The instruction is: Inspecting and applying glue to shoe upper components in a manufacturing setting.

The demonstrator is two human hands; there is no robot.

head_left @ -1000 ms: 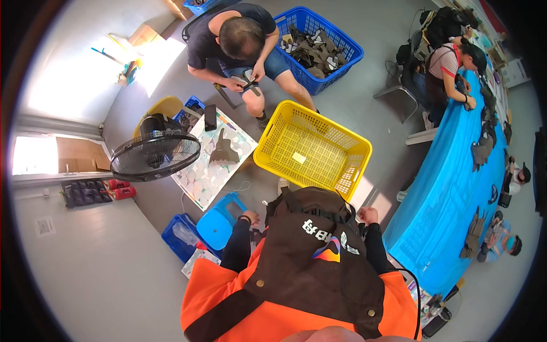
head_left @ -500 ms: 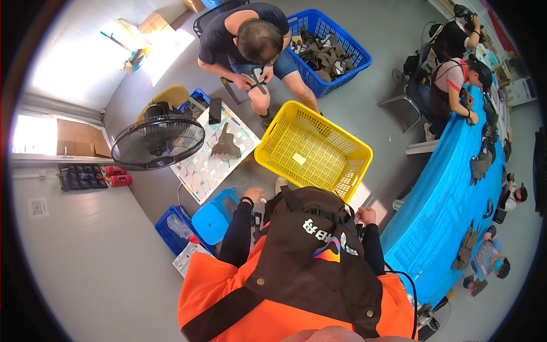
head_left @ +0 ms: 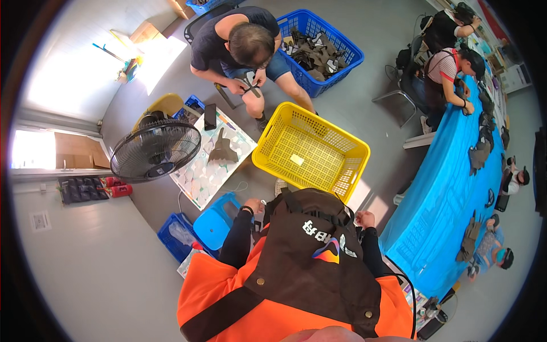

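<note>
Overhead, from the head view, we see our left hand [head_left: 254, 204] and right hand [head_left: 364, 219] raised well apart, either side of the brown cap; we cannot tell whether either grips anything. Just beyond them on the floor sits the yellow basket [head_left: 273, 149].

Basket [head_left: 310, 151] lies before both hands — left hand [head_left: 254, 205], right hand [head_left: 364, 219]; fan [head_left: 155, 149] left of it.

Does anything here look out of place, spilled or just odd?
Nothing looks spilled or broken. One oddity: the big yellow basket on the floor holds only a single small pale piece, while the blue basket behind the seated person is heaped with dark pieces.
</note>
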